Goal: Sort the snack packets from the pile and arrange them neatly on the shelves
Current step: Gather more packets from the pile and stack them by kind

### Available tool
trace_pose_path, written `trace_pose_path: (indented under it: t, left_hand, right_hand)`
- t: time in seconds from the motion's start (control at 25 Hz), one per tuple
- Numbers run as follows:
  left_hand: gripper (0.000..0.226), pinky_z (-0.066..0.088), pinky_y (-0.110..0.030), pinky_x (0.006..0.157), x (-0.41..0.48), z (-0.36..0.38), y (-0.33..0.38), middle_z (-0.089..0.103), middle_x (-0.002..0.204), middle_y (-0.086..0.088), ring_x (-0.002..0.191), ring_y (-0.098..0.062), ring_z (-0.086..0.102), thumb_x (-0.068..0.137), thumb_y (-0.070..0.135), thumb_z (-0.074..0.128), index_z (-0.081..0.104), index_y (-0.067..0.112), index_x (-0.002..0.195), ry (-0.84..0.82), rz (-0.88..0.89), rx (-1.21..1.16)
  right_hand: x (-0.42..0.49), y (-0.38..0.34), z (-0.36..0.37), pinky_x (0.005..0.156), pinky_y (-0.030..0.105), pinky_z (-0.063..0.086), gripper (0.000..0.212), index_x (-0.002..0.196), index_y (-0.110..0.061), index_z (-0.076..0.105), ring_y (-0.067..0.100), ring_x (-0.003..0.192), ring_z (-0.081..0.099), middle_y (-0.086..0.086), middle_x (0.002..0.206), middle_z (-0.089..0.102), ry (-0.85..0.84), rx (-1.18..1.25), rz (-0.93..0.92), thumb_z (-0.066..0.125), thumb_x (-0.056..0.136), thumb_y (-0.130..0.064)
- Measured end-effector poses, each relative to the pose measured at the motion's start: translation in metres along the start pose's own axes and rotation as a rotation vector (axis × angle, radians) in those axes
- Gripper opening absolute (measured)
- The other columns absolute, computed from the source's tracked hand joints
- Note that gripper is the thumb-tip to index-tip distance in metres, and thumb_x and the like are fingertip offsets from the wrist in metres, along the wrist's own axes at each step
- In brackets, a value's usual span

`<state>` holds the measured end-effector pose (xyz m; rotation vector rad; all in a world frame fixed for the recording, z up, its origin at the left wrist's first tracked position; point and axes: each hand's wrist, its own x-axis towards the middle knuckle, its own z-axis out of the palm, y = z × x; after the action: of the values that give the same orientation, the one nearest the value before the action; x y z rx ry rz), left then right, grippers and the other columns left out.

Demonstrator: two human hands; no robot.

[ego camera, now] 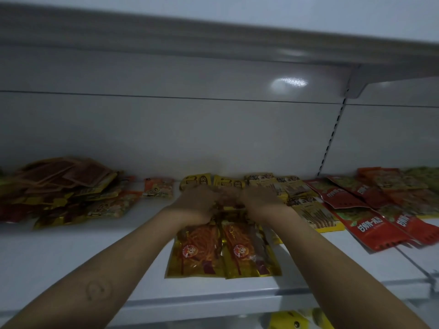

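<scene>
— What's in front of you?
— A white shelf (71, 257). The big loose pile of snack packets (59, 193) lies well left of the two gold packets (223, 252) at its front middle; overlapping red packets (370, 224) lie to their right.
— And your hands?
— My left hand (197, 203) and right hand (261, 200) sit side by side on the far ends of that gold pair, nearly touching. Blur hides my fingers, so I cannot tell whether they are curled or gripping anything.

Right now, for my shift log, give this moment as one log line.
phase: arranging | left hand: on yellow packets | right hand: on yellow packets | grip: blurred | pile: shelf left | red packets: shelf right
</scene>
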<state>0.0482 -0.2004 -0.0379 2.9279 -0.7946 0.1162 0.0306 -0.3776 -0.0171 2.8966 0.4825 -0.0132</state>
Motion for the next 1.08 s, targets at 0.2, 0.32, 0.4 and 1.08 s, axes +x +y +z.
trace_pose_path:
  t: [0.2, 0.32, 0.4, 1.08]
  left_hand:
    - [0.037, 0.036, -0.039, 0.103, -0.016, -0.002, -0.035, 0.053, 0.135, 0.001, 0.125, -0.025, 0.049, 0.102, 0.039, 0.04, 0.048, 0.033, 0.138, 0.078, -0.1, 0.075]
    - [0.041, 0.037, -0.04, 0.105, -0.021, 0.001, -0.045, 0.049, 0.144, -0.002, 0.127, -0.029, 0.048, 0.103, 0.039, 0.036, 0.039, 0.041, 0.144, -0.038, -0.188, 0.119]
    - [0.044, 0.043, -0.042, 0.099, -0.02, 0.004, -0.04, 0.047, 0.147, -0.006, 0.122, -0.031, 0.052, 0.104, 0.042, 0.032, 0.031, 0.042, 0.148, -0.127, -0.222, 0.089]
    - [0.055, 0.029, -0.047, 0.111, -0.078, -0.001, -0.012, 0.045, 0.148, 0.007, 0.135, -0.024, 0.038, 0.091, 0.06, 0.035, 0.038, 0.044, 0.144, 0.017, -0.124, -0.027]
  right_hand:
    - [-0.001, -0.006, -0.01, 0.055, 0.027, 0.041, 0.068, 0.145, -0.045, 0.034, 0.023, 0.086, 0.056, 0.003, 0.107, 0.061, -0.053, 0.105, -0.027, 0.049, 0.092, -0.007]
    - [0.014, -0.02, 0.003, 0.085, 0.038, 0.047, 0.028, 0.124, -0.03, 0.056, 0.028, 0.109, 0.06, 0.003, 0.119, 0.063, 0.101, 0.247, 0.035, 0.041, 0.101, -0.031]
    - [0.029, -0.025, 0.02, 0.111, 0.047, 0.029, 0.032, 0.132, -0.029, 0.051, 0.026, 0.121, 0.053, 0.001, 0.129, 0.06, 0.067, 0.248, 0.061, 0.04, 0.102, -0.033]
    - [-0.057, -0.041, 0.003, 0.091, 0.038, 0.047, 0.037, 0.135, -0.028, 0.051, 0.029, 0.12, 0.053, 0.005, 0.135, 0.055, -0.035, 0.338, 0.073, 0.047, 0.098, -0.027]
